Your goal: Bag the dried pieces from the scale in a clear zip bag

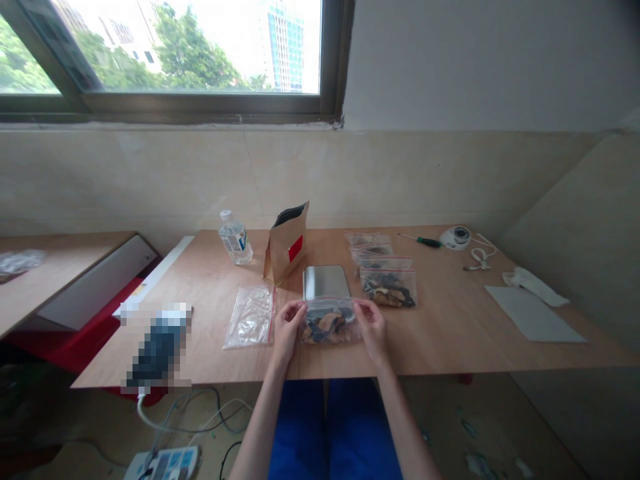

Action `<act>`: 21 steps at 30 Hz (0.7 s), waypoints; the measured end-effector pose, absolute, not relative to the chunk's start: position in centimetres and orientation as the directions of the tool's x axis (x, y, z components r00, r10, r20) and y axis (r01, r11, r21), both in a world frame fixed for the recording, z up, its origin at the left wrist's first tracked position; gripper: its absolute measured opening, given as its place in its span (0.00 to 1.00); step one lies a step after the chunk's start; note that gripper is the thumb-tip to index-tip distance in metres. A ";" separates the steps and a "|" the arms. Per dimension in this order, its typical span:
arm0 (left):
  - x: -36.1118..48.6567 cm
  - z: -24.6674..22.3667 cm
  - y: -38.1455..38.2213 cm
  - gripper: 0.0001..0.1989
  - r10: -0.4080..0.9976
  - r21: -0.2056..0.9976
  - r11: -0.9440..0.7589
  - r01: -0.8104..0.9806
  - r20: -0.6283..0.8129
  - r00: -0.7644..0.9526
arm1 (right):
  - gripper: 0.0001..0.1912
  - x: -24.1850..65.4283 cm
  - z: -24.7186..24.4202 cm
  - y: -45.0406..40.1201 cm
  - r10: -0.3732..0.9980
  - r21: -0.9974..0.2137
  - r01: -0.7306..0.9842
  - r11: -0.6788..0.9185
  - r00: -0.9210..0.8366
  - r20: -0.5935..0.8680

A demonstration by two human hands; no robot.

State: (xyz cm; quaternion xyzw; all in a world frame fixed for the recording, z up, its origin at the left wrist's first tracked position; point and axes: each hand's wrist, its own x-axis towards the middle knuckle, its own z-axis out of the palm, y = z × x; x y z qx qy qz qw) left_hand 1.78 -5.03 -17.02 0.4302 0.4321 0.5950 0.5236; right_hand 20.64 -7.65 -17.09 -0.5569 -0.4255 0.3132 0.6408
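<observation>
A clear zip bag with dark and brown dried pieces (331,325) is held upright near the table's front edge. My left hand (289,327) pinches its upper left corner, and my right hand (371,325) pinches the upper right corner. Just behind the bag lies a silver flat scale (327,281), partly hidden by it. To the left are flat, unfilled clear zip bags (250,317). Several filled zip bags (389,288) stand in a row at the right of the scale. An open brown paper bag with a red label (286,247) stands behind, left of the scale.
On the wooden table (440,333) are a plastic bottle (235,239), a blurred phone-like object (159,347) with a cable, a green screwdriver (429,243), a white camera (455,237) with its cord, a grey sheet (533,313) and a white cloth-like item (535,285).
</observation>
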 end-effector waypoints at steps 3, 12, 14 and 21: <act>1.7 -17.1 -5.0 0.11 0.995 0.966 -0.076 -0.247 0.059 -0.077 | 0.14 20.9 -17.3 -7.7 0.871 -0.979 0.080 0.187 0.447 0.202; 1.7 -16.6 -5.2 0.11 0.992 0.972 -0.078 -0.220 0.055 -0.113 | 0.12 21.0 -17.3 -7.9 0.870 -0.977 0.059 0.203 0.447 0.208; 1.8 -16.6 -5.3 0.10 0.994 0.970 -0.083 -0.227 0.063 -0.094 | 0.12 21.0 -17.2 -7.9 0.874 -0.977 0.042 0.209 0.441 0.206; 2.1 -16.1 -5.6 0.13 0.999 0.945 0.007 -0.328 0.006 0.039 | 0.12 21.0 -17.1 -7.9 0.910 -0.982 -0.056 0.181 0.389 0.146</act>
